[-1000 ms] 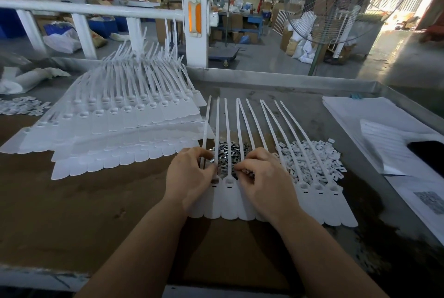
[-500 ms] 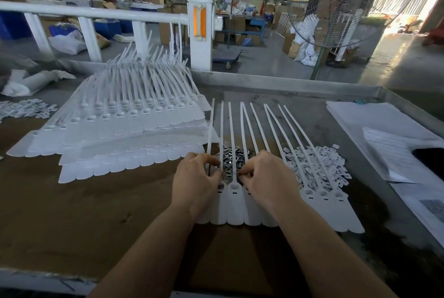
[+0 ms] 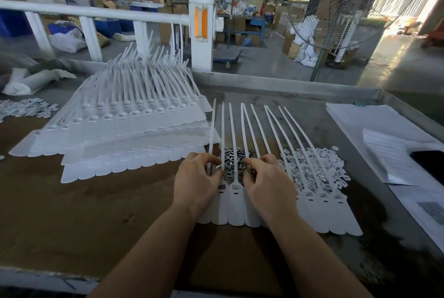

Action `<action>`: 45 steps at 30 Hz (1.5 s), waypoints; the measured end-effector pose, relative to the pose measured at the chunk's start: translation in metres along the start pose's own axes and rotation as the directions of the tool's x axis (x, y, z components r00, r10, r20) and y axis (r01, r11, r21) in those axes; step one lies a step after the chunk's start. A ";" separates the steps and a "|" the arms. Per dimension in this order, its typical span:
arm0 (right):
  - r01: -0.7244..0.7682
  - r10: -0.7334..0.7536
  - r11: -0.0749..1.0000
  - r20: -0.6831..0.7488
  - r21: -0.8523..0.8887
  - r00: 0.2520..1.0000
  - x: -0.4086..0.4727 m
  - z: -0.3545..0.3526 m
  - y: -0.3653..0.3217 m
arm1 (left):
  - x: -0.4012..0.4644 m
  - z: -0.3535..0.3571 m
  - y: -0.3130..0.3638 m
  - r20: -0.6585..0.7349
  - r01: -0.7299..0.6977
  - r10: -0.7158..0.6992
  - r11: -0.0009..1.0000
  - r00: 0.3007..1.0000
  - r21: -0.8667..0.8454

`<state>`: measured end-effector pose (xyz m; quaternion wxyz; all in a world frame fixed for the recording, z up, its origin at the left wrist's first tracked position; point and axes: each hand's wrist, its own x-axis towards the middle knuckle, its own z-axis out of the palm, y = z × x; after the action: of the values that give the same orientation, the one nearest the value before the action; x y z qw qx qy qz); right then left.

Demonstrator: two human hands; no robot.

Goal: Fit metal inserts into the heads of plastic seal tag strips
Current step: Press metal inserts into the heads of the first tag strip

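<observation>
A joined row of white seal tag strips [image 3: 322, 211] lies on the table in front of me, tails pointing away. Behind its heads sits a pile of small metal inserts [image 3: 234, 162]. My left hand [image 3: 194, 185] rests on the row's left end, its thumb and forefinger pinching a metal insert by the pile's edge. My right hand [image 3: 266, 185] covers the middle heads, fingers curled into the pile around an insert. Between the hands two heads show; the left one [image 3: 222, 187] has a grey insert in it.
A tall stack of white strip rows [image 3: 134, 127] fills the left of the table. Small white plastic pieces [image 3: 319, 168] are heaped right of the inserts, more at the far left [image 3: 26, 105]. Papers [image 3: 384, 134] and a dark phone [image 3: 430, 163] lie right. A raised metal rim [image 3: 288, 85] borders the back.
My hands have drawn slightly apart, uncovering two strip heads between them. The left thumb and forefinger now sit at the insert pile's edge. The strip row has not moved.
</observation>
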<state>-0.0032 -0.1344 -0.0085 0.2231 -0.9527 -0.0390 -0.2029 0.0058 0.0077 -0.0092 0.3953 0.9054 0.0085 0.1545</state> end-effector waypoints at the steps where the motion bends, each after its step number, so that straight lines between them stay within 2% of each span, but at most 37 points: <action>1: -0.009 0.010 1.000 0.004 -0.018 1.000 0.001 0.001 0.000 | 0.000 0.000 0.000 -0.001 -0.001 0.001 1.000 1.000 -0.003; 10: -0.016 0.020 0.986 0.026 -0.165 0.999 0.004 0.004 -0.003 | 0.000 0.000 0.002 0.002 0.008 -0.008 0.999 1.000 -0.039; 22: -0.005 0.006 0.992 0.008 -0.129 1.000 0.007 0.002 -0.006 | 0.000 0.001 0.003 0.009 0.016 -0.016 0.999 1.000 -0.035; 29: 0.004 -0.002 0.998 -0.029 0.062 1.000 0.006 -0.001 -0.003 | -0.001 0.001 0.000 0.006 0.010 -0.010 0.999 1.000 -0.042; 35: -0.077 0.071 0.917 0.031 0.391 0.997 0.009 -0.012 0.002 | 0.000 0.001 -0.001 0.007 0.020 -0.019 0.999 1.000 -0.048; 42: -0.071 0.012 0.861 0.119 0.503 0.993 -0.001 -0.018 0.007 | 0.000 0.000 0.000 0.014 0.002 -0.002 0.999 1.000 -0.053; 45: -0.093 0.005 0.872 0.180 0.481 0.984 -0.004 -0.020 0.007 | -0.002 0.000 0.000 0.010 -0.008 0.009 0.999 1.000 -0.046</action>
<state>-0.0126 -0.1497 0.0031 0.4569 -0.8802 -0.0839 -0.0972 0.0039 0.0076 -0.0099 0.4155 0.8968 -0.0009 0.1518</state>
